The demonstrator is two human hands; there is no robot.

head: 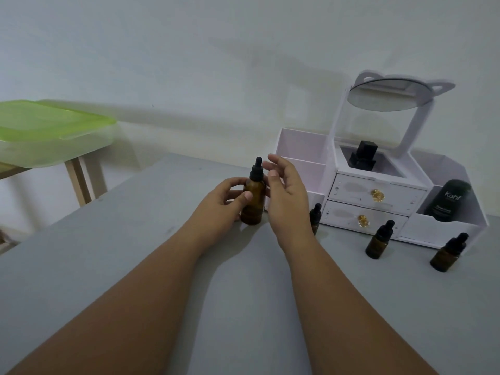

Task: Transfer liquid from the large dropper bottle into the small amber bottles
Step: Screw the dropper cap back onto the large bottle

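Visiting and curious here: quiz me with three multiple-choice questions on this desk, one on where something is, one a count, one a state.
1. Where is the black Kahf bottle? A) in the white organizer's right compartment B) on the green lid C) in a drawer
2. How many small amber bottles stand on the grey table? A) one B) three C) five
3. The large dropper bottle's black cap is: A) on the bottle B) lying on the table C) missing
Answers: 1 A, it leans in that compartment. 2 B, three stand before the organizer. 3 A, the cap tops the bottle the left hand grips.
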